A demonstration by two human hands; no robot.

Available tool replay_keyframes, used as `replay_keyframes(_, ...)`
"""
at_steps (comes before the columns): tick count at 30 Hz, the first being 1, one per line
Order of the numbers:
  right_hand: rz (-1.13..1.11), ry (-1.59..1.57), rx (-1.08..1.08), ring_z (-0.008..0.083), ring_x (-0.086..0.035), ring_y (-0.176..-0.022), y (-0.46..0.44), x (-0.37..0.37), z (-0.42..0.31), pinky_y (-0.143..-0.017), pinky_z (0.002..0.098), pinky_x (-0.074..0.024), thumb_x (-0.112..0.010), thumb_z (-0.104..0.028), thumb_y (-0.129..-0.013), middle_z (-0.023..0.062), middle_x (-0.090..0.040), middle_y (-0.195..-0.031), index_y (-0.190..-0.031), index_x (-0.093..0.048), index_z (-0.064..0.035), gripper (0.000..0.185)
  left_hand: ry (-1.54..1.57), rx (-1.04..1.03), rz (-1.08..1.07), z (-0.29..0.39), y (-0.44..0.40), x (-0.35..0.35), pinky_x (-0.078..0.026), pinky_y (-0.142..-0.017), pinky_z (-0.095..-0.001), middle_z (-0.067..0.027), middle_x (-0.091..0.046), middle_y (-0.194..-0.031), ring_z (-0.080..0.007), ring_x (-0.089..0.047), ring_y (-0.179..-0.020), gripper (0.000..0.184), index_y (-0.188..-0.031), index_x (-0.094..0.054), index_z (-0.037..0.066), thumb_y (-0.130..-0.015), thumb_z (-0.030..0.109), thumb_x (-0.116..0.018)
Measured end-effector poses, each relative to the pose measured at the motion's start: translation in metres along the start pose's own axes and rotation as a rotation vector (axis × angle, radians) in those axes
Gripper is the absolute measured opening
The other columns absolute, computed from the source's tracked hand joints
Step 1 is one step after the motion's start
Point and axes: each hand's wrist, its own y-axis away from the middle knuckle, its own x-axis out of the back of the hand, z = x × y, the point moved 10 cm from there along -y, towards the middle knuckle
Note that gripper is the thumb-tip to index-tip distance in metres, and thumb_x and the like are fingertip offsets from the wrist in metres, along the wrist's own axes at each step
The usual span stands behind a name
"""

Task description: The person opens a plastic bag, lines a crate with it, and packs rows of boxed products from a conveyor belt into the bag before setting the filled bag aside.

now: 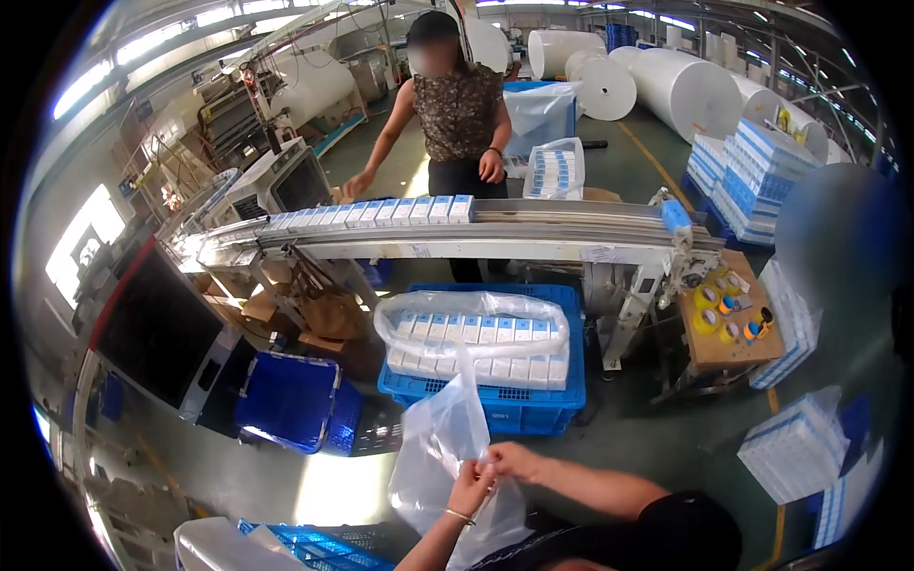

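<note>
A clear plastic bag [440,426] hangs in front of me, its top edge gathered between my fingers. My left hand [470,487], with a bracelet at the wrist, is closed on the bag's edge. Right beside it, my right hand [515,462] pinches the same plastic. Just beyond the hands stands a blue crate [533,417]. On it lies an open clear bag [392,324] around rows of small white-and-blue boxes [476,331]. The near tip of that bag meets the plastic in front of me.
A conveyor [571,228] carries a row of boxes [381,211]; a person [462,114] stands behind it. A dark blue bin [286,400] sits at left. Tape rolls [705,319] lie on a small table [724,357] at right. Bagged packs [793,445] stand on the floor.
</note>
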Motion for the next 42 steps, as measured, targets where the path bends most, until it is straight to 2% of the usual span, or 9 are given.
replay_keyframes(5,0.168,-0.102,-0.166,0.0098,-0.059,-0.080,0.065,-0.024,0.042,-0.072,0.0247,-0.0484,-0.063,-0.017,-0.091,0.0056,-0.065,-0.090,-0.096,-0.063,-0.0032,0.014,-0.533,-0.089,-0.022,-0.011,0.046,-0.012,-0.046,-0.060,-0.0384,-0.0203,-0.059,-0.071,-0.0330,-0.059,-0.066,0.039,-0.093,-0.056,0.002,-0.086,0.039,-0.065)
replay_keyframes(9,0.311,-0.152,-0.303,0.0131,-0.060,-0.074,0.109,-0.059,0.057,-0.071,0.0286,-0.0503,-0.060,-0.016,-0.092,0.0041,-0.065,-0.082,-0.095,-0.063,-0.0046,0.012,-0.407,0.021,-0.014,-0.066,0.095,0.023,-0.046,-0.056,-0.0322,-0.0098,-0.059,-0.060,-0.0169,-0.058,-0.056,0.029,-0.081,-0.065,0.001,-0.090,0.028,-0.059)
replay_keyframes(14,0.196,-0.781,-0.167,0.0083,-0.036,-0.050,0.116,-0.090,0.098,-0.049,0.0246,-0.0351,-0.060,-0.022,-0.092,-0.0042,-0.040,-0.060,-0.072,-0.046,-0.0128,0.026,0.786,0.360,0.331,-0.201,0.137,0.107,-0.052,-0.060,-0.0345,-0.0080,-0.061,-0.078,-0.0202,-0.061,-0.068,0.014,-0.092,-0.062,-0.002,-0.089,0.010,-0.055)
replay_keyframes(20,1.447,0.938,-0.089,0.0185,-0.057,-0.053,0.366,0.119,0.058,-0.053,0.0372,-0.0442,-0.069,-0.033,-0.080,0.0125,-0.059,-0.059,-0.066,-0.062,0.0010,0.038,0.966,0.195,0.661,-0.218,0.177,0.384,-0.038,-0.048,-0.0292,-0.0010,-0.049,-0.062,-0.0149,-0.048,-0.053,0.014,-0.080,-0.058,0.006,-0.087,0.018,-0.053)
replay_keyframes(26,2.011,0.200,-0.190,0.0237,-0.046,-0.039,0.571,0.084,0.162,-0.033,0.0380,-0.0341,-0.067,-0.029,-0.087,0.0119,-0.053,-0.061,-0.085,-0.057,0.0047,0.035,0.651,0.057,0.931,-0.176,0.169,0.442,-0.027,-0.038,-0.0259,0.0017,-0.044,-0.054,-0.0090,-0.037,-0.041,0.025,-0.062,-0.051,0.008,-0.081,0.021,-0.058)
replay_keyframes(31,1.933,-0.136,-0.316,0.0272,-0.058,-0.050,0.647,0.023,0.269,-0.038,0.0396,-0.0425,-0.063,-0.017,-0.082,0.0171,-0.060,-0.073,-0.093,-0.058,0.0058,0.026,0.254,-0.202,0.788,-0.078,0.119,0.381,-0.033,-0.046,-0.0255,0.0021,-0.049,-0.057,-0.0083,-0.041,-0.049,0.017,-0.073,-0.066,0.000,-0.077,0.014,-0.057)
replay_keyframes(34,1.856,0.856,-1.015,0.0354,-0.064,-0.095,0.618,0.003,0.247,-0.070,0.0442,-0.0524,-0.066,-0.019,-0.077,0.0234,-0.062,-0.102,-0.109,-0.058,0.0048,0.041,0.170,-0.358,0.530,0.037,0.125,0.268,-0.024,-0.046,-0.0247,0.0070,-0.045,-0.055,-0.0045,-0.035,-0.049,0.036,-0.062,-0.061,0.007,-0.085,0.034,-0.066)
replay_keyframes(38,1.205,1.097,0.283,0.0383,-0.040,-0.125,0.399,-0.107,0.041,-0.107,0.0425,-0.0306,-0.082,-0.028,-0.063,0.0241,-0.044,-0.130,-0.134,-0.033,0.0032,0.092,-0.305,-0.467,-0.121,0.132,0.139,0.035,-0.042,-0.056,-0.0284,-0.0053,-0.061,-0.060,-0.0106,-0.053,-0.056,0.045,-0.064,-0.067,0.003,-0.088,0.041,-0.062)
replay_keyframes(42,0.998,1.159,0.504,0.0383,-0.055,-0.104,0.287,-0.096,-0.021,-0.089,0.0418,-0.0444,-0.075,-0.021,-0.072,0.0239,-0.056,-0.111,-0.126,-0.045,-0.0026,0.064,-0.964,-0.909,-0.661,0.183,0.227,-0.114,-0.049,-0.060,-0.0331,-0.0117,-0.062,-0.057,-0.0201,-0.059,-0.055,0.041,-0.069,-0.069,0.004,-0.089,0.039,-0.061)
